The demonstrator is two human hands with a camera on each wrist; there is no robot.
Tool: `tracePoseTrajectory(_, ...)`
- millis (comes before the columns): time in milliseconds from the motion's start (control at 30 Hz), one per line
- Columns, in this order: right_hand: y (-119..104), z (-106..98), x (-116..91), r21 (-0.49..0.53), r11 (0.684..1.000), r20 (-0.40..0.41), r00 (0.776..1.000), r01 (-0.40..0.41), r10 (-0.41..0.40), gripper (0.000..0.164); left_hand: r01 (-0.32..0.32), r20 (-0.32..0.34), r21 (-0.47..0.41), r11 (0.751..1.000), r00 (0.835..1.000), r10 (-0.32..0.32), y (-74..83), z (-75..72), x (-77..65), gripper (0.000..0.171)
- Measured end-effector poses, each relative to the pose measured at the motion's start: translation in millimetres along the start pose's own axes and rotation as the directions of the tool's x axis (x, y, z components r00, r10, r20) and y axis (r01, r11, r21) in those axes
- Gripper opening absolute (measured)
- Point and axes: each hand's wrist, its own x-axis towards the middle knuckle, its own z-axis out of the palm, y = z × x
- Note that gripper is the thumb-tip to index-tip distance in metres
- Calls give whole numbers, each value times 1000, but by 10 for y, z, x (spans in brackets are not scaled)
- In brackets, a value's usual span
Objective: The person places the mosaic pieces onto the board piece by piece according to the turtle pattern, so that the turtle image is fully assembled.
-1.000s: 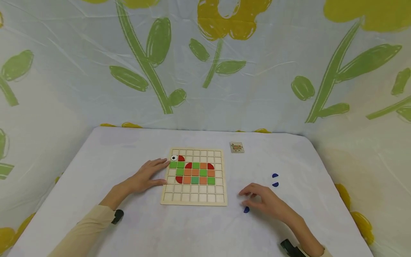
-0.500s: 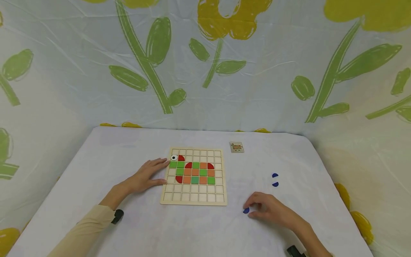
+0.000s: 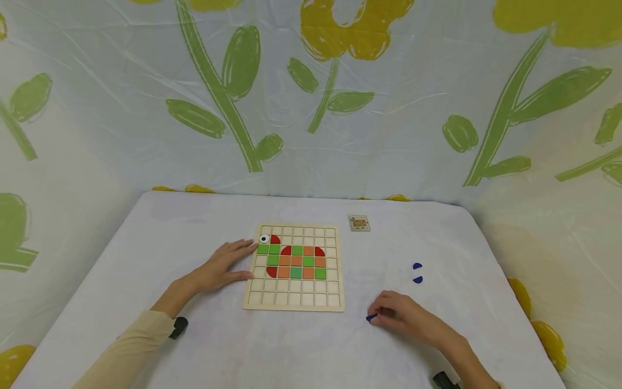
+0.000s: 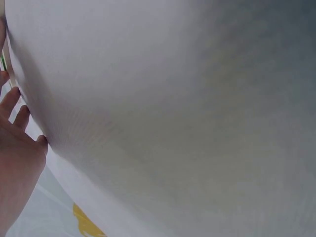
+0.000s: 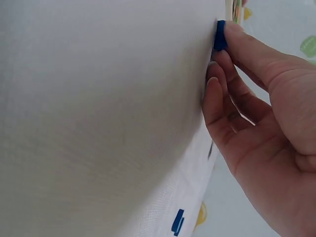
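Observation:
A wooden grid board (image 3: 293, 309) lies mid-table in the head view, bearing green, orange, teal and red tiles and a round eye tile (image 3: 264, 239). My left hand (image 3: 216, 267) rests at the board's left edge, fingers extended and fingertips touching the rim. To the right of the board's near corner, my right hand (image 3: 408, 317) pinches a small blue half-round tile (image 3: 371, 319) between thumb and fingers. The right wrist view shows this blue tile (image 5: 220, 35) standing on edge at the thumb tip, close to the tabletop.
Two more blue half-round tiles (image 3: 417, 272) lie beyond the right hand. A small picture card (image 3: 359, 222) sits past the board's far right corner. White cloth covers the table (image 3: 272, 351), and a flower-printed curtain (image 3: 389, 135) surrounds it.
My right hand has moved down and slightly right to the nearest blue tile, then taken hold of it and tipped it up. My left hand and the board stay in place.

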Motion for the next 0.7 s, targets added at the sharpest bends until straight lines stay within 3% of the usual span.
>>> tracePoseTrajectory(233,-22,3,32,-78,996,-4,999,-51,50,5,-5,-4,5,1000,1000,5,-4,2,-7,81)
tracePoseTrajectory(533,-15,-5,99,-29,982,4,982,-188,188,7,-14,1,1,1000,1000,14,-3,2,-8,80)
tracePoseTrajectory(700,28,-3,162,-10,979,-33,979,-203,202,13,-9,-2,14,1000,1000,9,-1,2,-2,80)
